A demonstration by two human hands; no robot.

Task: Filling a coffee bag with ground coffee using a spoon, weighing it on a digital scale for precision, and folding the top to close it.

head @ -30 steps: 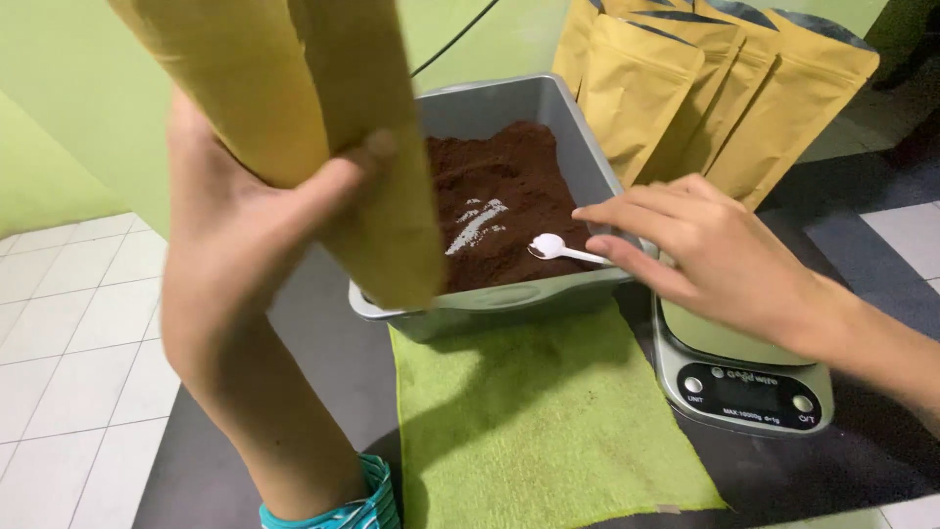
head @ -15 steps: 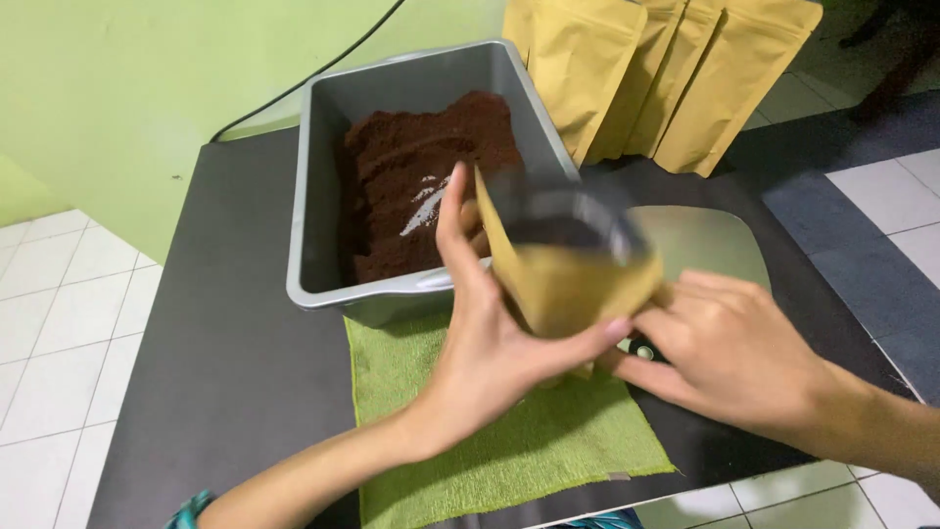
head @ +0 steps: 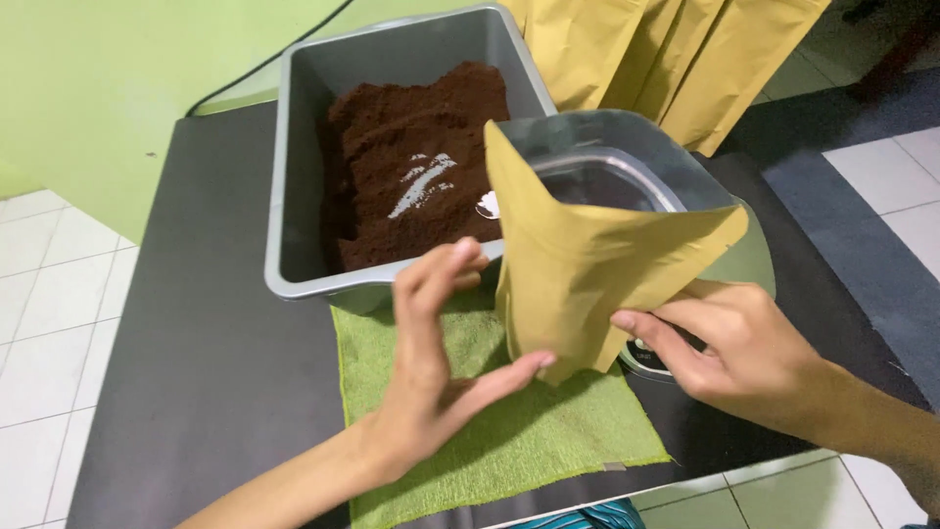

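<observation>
- Head view: left hand [head: 431,382] fingers spread, thumb tip against kraft pouch [head: 597,264] base; right hand [head: 734,353] pinches its lower corner.
- Pouch stands open on scale [head: 754,264], between both hands.
- Best: keep the base flat and the mouth wide.
- Beyond the fingertips: grey tub [head: 392,167] of brown grounds; green towel [head: 499,431] under the palms, black table [head: 206,362], tiled floor [head: 49,323].

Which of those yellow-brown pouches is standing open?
The pouch between the left hand and right hand, mouth spread wide. The other pouches lean flat behind the grey tub.
</observation>
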